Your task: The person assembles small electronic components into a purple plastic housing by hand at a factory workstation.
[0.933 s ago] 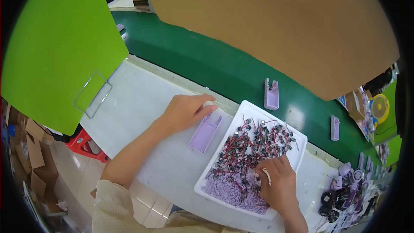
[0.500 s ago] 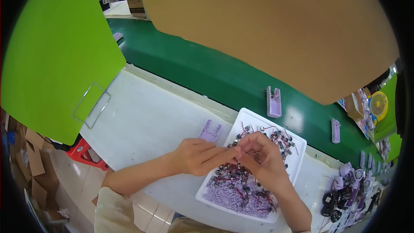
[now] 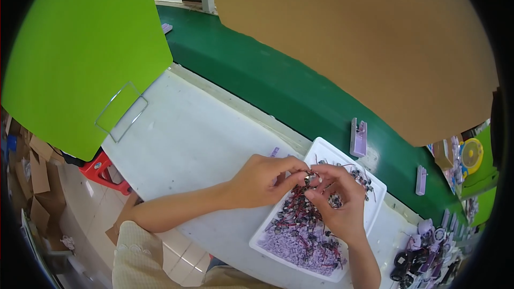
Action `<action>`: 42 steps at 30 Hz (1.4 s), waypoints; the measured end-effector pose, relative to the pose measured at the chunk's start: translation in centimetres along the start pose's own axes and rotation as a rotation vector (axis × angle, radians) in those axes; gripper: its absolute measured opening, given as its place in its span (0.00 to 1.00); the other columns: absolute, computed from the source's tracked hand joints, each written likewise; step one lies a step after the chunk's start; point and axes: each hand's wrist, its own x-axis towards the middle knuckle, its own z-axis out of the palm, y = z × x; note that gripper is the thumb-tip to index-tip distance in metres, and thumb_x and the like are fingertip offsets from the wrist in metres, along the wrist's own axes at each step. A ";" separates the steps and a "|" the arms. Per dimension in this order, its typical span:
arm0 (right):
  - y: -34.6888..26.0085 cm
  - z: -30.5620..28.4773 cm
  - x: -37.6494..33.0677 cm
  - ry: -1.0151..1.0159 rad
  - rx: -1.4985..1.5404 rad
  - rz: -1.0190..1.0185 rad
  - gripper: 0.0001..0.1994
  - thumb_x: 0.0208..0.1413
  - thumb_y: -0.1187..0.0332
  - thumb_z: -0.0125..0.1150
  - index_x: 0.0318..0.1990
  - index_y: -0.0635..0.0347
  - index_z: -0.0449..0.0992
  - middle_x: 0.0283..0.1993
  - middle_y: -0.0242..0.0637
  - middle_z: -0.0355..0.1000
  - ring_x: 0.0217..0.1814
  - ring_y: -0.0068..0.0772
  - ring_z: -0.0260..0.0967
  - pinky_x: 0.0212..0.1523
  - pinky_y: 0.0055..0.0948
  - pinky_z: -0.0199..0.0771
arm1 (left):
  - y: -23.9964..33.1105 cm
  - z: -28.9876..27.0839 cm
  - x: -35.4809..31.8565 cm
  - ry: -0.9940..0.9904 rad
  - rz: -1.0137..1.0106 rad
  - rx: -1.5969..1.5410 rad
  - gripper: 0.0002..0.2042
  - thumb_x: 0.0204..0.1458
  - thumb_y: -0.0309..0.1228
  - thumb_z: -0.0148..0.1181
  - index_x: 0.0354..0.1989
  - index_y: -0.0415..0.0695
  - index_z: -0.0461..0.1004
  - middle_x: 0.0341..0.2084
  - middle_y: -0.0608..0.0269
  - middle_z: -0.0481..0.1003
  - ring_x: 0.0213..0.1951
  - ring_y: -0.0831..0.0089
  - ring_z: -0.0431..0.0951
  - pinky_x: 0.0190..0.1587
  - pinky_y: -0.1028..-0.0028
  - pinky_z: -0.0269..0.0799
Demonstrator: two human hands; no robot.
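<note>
Since the earlier frames the left hand (image 3: pixel 257 182) has left the lilac case and come in over the near-left edge of the white tray (image 3: pixel 375 211), meeting the right hand (image 3: pixel 334 203) above it. The two hands now touch at the fingertips, pinching one small wired part (image 3: pixel 311 177) between them. The lilac case (image 3: pixel 274 152) is mostly hidden behind the left hand; only a corner shows on the white table (image 3: pixel 187 134).

One tray sits in front of the person, heaped with dark wired parts (image 3: pixel 294 217) and, at its near end, lilac pieces (image 3: pixel 300 249). Beyond it runs a green belt (image 3: pixel 278 85) carrying two upright lilac holders, one (image 3: pixel 357 137) just past the tray, another (image 3: pixel 421 180) farther right. A green panel (image 3: pixel 80 48) stands at left and a brown board (image 3: pixel 348 37) hangs over the far side. Black rings and lilac bits (image 3: pixel 423 251) lie at the near right.

Both forearms enter from the near edge, wrists bent inward, fingers curled.
</note>
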 end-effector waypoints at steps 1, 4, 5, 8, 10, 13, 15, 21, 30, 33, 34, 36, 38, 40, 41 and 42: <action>0.0 0.3 0.1 0.016 -0.189 -0.088 0.15 0.48 0.79 0.68 0.45 0.59 0.79 0.32 0.32 0.73 0.30 0.20 0.70 0.26 0.17 0.68 | -0.2 0.0 -0.1 -0.028 0.028 0.015 0.04 0.55 0.29 0.61 0.37 0.45 0.75 0.20 0.62 0.78 0.18 0.69 0.76 0.20 0.74 0.68; -0.2 1.1 1.0 0.113 -0.280 -0.153 0.10 0.47 0.78 0.70 0.38 0.60 0.81 0.28 0.35 0.74 0.26 0.22 0.71 0.24 0.18 0.69 | -0.6 -0.1 -0.2 -0.056 0.036 -0.002 0.05 0.54 0.29 0.62 0.37 0.44 0.75 0.19 0.61 0.76 0.17 0.69 0.75 0.20 0.72 0.67; -0.2 1.2 1.2 0.132 -0.324 -0.182 0.09 0.47 0.78 0.69 0.37 0.60 0.81 0.28 0.36 0.75 0.26 0.23 0.72 0.25 0.18 0.69 | -0.7 -0.3 -0.1 -0.051 0.032 -0.001 0.05 0.54 0.29 0.62 0.37 0.44 0.75 0.19 0.61 0.76 0.17 0.69 0.75 0.20 0.72 0.67; -0.5 1.6 2.1 0.138 -0.324 -0.159 0.07 0.47 0.78 0.69 0.36 0.61 0.81 0.29 0.38 0.76 0.25 0.25 0.72 0.26 0.20 0.71 | -0.7 -1.7 0.8 -0.099 -0.035 0.042 0.04 0.54 0.29 0.61 0.36 0.45 0.75 0.18 0.61 0.76 0.18 0.65 0.75 0.23 0.68 0.69; -0.3 2.0 2.8 0.148 -0.322 -0.117 0.06 0.48 0.78 0.69 0.34 0.63 0.81 0.28 0.39 0.76 0.24 0.25 0.72 0.27 0.21 0.71 | -1.1 -2.7 1.3 -0.133 0.005 0.098 0.05 0.55 0.29 0.61 0.38 0.45 0.76 0.20 0.61 0.77 0.19 0.67 0.76 0.24 0.70 0.70; 0.7 2.6 4.0 0.134 -0.337 -0.085 0.05 0.49 0.77 0.68 0.34 0.64 0.80 0.28 0.39 0.77 0.24 0.25 0.72 0.27 0.21 0.71 | -1.7 -4.9 2.0 -0.190 -0.010 0.383 0.07 0.53 0.28 0.61 0.41 0.47 0.77 0.31 0.63 0.79 0.32 0.64 0.78 0.35 0.68 0.73; 2.0 3.4 4.3 0.106 -0.286 -0.034 0.04 0.50 0.77 0.67 0.34 0.64 0.80 0.28 0.38 0.77 0.24 0.25 0.73 0.27 0.22 0.71 | -3.1 -6.1 2.4 -0.174 0.056 0.421 0.13 0.49 0.21 0.58 0.44 0.49 0.77 0.39 0.63 0.76 0.47 0.62 0.74 0.46 0.65 0.73; 3.2 5.3 4.6 -0.015 -0.519 -0.124 0.04 0.46 0.77 0.66 0.30 0.62 0.77 0.26 0.37 0.68 0.24 0.34 0.68 0.26 0.31 0.68 | -6.4 -6.0 2.2 -0.381 0.057 0.417 0.20 0.45 0.18 0.56 0.48 0.47 0.77 0.48 0.62 0.72 0.52 0.60 0.70 0.51 0.64 0.71; 3.4 6.3 4.3 -0.014 -0.572 -0.077 0.04 0.44 0.77 0.66 0.29 0.61 0.77 0.27 0.36 0.67 0.25 0.32 0.66 0.26 0.31 0.67 | -6.5 -5.8 2.1 -0.371 0.053 0.441 0.17 0.45 0.20 0.58 0.46 0.45 0.78 0.46 0.62 0.73 0.49 0.61 0.71 0.50 0.64 0.72; 3.6 6.4 4.3 0.017 -0.558 -0.120 0.04 0.44 0.76 0.66 0.29 0.60 0.77 0.27 0.35 0.66 0.25 0.32 0.67 0.25 0.30 0.67 | -6.8 -5.6 2.1 -0.343 0.069 0.451 0.15 0.46 0.21 0.58 0.45 0.44 0.78 0.45 0.62 0.74 0.48 0.62 0.71 0.50 0.64 0.72; 3.6 6.4 4.2 0.015 -0.556 -0.122 0.04 0.44 0.76 0.66 0.29 0.60 0.77 0.27 0.35 0.66 0.25 0.32 0.67 0.25 0.30 0.67 | -6.9 -5.6 2.1 -0.342 0.067 0.452 0.15 0.46 0.21 0.58 0.45 0.44 0.78 0.45 0.62 0.74 0.48 0.62 0.71 0.50 0.64 0.72; 3.6 6.4 4.2 -0.005 -0.589 -0.092 0.04 0.45 0.76 0.66 0.29 0.60 0.76 0.28 0.35 0.67 0.25 0.31 0.67 0.25 0.30 0.67 | -7.0 -5.7 2.0 -0.333 0.061 0.417 0.13 0.50 0.23 0.57 0.44 0.43 0.79 0.45 0.62 0.74 0.48 0.61 0.72 0.50 0.64 0.71; 3.7 6.5 4.2 -0.003 -0.586 -0.100 0.04 0.44 0.76 0.66 0.29 0.60 0.76 0.28 0.35 0.66 0.25 0.31 0.68 0.26 0.30 0.68 | -6.7 -5.9 2.1 -0.341 0.044 0.383 0.12 0.51 0.25 0.56 0.45 0.43 0.79 0.45 0.61 0.74 0.48 0.61 0.72 0.51 0.64 0.71; 3.9 6.6 4.2 -0.001 -0.584 -0.108 0.05 0.44 0.77 0.65 0.29 0.60 0.76 0.28 0.35 0.66 0.26 0.32 0.68 0.26 0.31 0.68 | -6.5 -6.1 2.2 -0.348 0.028 0.350 0.12 0.53 0.26 0.55 0.45 0.42 0.79 0.45 0.61 0.74 0.48 0.61 0.72 0.51 0.64 0.70; 4.0 6.5 4.2 -0.002 -0.596 -0.137 0.05 0.44 0.77 0.65 0.29 0.60 0.76 0.28 0.35 0.66 0.26 0.33 0.68 0.26 0.32 0.68 | -6.4 -6.2 2.2 -0.357 0.013 0.339 0.12 0.54 0.28 0.55 0.46 0.42 0.79 0.46 0.61 0.74 0.48 0.61 0.71 0.52 0.64 0.70; 4.1 6.5 4.1 -0.002 -0.609 -0.165 0.05 0.43 0.78 0.65 0.29 0.60 0.75 0.28 0.36 0.66 0.26 0.35 0.69 0.27 0.33 0.69 | -6.3 -6.3 2.2 -0.365 -0.002 0.329 0.12 0.56 0.29 0.54 0.46 0.41 0.79 0.46 0.61 0.74 0.49 0.61 0.71 0.52 0.64 0.70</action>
